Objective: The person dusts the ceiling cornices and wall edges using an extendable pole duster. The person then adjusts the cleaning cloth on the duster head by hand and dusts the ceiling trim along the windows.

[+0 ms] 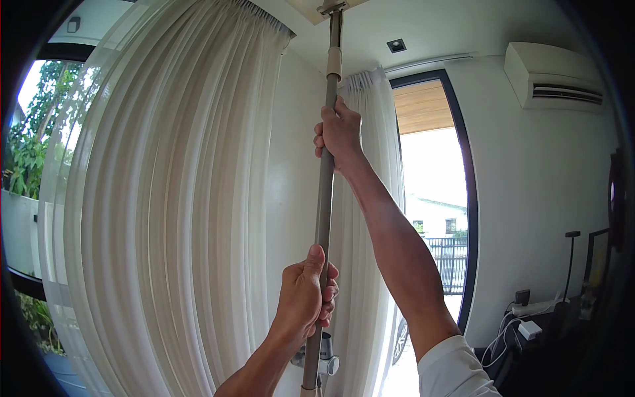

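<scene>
A long grey pole (325, 205) stands nearly upright in the middle of the view, its top end reaching the ceiling. Near the top it has a beige collar, and a flat beige head (316, 9) is partly cut off by the upper edge. My right hand (340, 132) is wrapped round the upper part of the pole, just below the collar. Lower down, my left hand (307, 291) grips the same pole with the thumb pointing up along it.
Long white curtains (172, 198) hang at the left, another curtain (367, 198) behind the pole. A dark-framed window (471, 198) is right of it. An air conditioner (552, 76) is high on the right wall; a dark desk (529, 351) with cables stands below. A grey device (327, 347) is behind the pole.
</scene>
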Demonstrator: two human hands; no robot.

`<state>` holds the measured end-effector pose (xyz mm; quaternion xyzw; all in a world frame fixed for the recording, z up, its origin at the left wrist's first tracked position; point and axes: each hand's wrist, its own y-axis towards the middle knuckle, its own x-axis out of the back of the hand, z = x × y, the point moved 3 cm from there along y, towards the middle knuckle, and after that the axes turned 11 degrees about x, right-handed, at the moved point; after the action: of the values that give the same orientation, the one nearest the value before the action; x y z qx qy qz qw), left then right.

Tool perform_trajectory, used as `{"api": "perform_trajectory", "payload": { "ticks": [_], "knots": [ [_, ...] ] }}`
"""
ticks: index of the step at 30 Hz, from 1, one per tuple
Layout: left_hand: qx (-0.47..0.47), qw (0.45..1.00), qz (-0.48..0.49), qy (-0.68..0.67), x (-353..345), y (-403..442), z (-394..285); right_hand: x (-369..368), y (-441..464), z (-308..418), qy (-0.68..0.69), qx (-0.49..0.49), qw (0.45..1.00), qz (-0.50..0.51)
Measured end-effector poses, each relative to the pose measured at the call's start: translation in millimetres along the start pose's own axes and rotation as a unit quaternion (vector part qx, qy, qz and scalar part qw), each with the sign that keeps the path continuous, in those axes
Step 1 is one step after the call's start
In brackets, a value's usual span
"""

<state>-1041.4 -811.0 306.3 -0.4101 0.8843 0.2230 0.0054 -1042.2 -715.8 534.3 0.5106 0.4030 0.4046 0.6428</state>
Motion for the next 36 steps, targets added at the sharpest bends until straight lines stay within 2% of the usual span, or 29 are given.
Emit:
{"api": "perform_trajectory", "payload": {
  "ticks": [15,21,36],
  "knots": [
    [0.008,1.000,-0.019,-0.005,6,4,20,-5,-15,-20,-0.016,-0.020,0.999,0.026],
    [0.023,1.000,-0.002,0.002,7,-1,29,1,-26,-23,-0.010,-0.029,1.000,0.000],
    [0.011,1.000,-0.007,-0.005,-4,0,24,7,-16,-13,-0.011,-0.003,1.000,0.014]
  ]
}}
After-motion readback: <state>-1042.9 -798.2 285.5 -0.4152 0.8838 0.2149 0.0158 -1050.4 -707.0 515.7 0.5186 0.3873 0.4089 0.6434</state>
